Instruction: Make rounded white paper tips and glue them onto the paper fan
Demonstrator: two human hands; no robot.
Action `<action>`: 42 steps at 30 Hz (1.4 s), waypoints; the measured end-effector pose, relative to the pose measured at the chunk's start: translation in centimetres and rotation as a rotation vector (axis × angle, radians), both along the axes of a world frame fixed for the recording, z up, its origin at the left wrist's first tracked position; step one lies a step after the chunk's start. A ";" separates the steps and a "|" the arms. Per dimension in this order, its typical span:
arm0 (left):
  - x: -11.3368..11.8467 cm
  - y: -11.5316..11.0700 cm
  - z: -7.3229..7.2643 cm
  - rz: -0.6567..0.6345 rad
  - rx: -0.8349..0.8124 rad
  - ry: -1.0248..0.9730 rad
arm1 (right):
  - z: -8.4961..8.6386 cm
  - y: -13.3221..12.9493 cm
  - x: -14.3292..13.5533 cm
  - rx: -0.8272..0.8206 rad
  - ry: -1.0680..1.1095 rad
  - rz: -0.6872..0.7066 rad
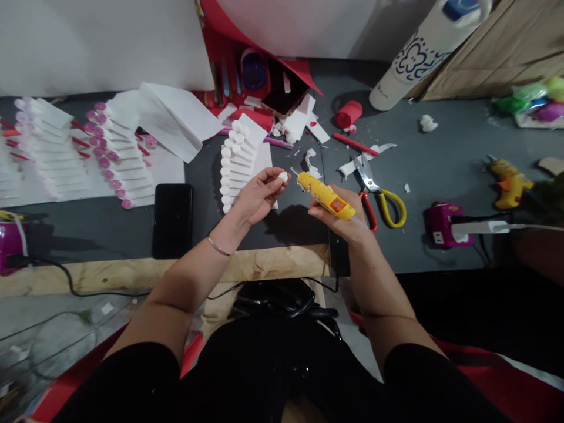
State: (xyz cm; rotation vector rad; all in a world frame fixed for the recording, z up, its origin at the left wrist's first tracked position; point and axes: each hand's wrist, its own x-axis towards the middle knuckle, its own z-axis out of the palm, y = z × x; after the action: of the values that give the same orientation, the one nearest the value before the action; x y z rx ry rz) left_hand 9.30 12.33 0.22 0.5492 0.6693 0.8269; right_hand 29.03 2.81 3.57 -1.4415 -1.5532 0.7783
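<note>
Between the fingertips of my left hand (263,192) is a small white rolled paper piece (283,176). My right hand (341,214) is wrapped round a yellow hot glue gun (326,195), its nozzle pointing left, close to the white piece. A clear glue stick sticks out of the gun's rear. Beside my left hand lies a row of white paper pieces with rounded ends (235,167). Scissors (374,188) with one red and one yellow handle lie open right of my right hand.
Pink-tipped paper rows (108,153) and a black phone (172,220) lie left. Red paper rolls (348,114) and white scraps are at the back. A white bottle (416,61), a second glue gun (509,182) and a purple power socket (447,226) stand or lie right.
</note>
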 end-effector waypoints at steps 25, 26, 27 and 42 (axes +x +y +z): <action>0.2 0.1 -0.7 -0.023 0.036 -0.093 | -0.5 0.0 0.1 0.029 -0.026 0.100; 0.1 0.1 -0.7 -0.020 0.030 -0.083 | -0.6 0.0 0.1 0.033 -0.036 0.120; 0.1 0.1 -0.6 -0.018 0.025 -0.073 | -0.6 0.0 0.2 0.039 -0.040 0.142; 0.3 0.1 -0.2 -0.007 0.019 -0.011 | -0.3 -0.1 0.2 0.054 -0.063 0.129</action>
State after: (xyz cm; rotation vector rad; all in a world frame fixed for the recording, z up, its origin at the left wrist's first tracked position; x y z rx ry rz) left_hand 9.58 12.39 0.02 0.5639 0.6496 0.8296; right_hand 29.20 2.69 3.26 -1.3485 -1.7166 0.7667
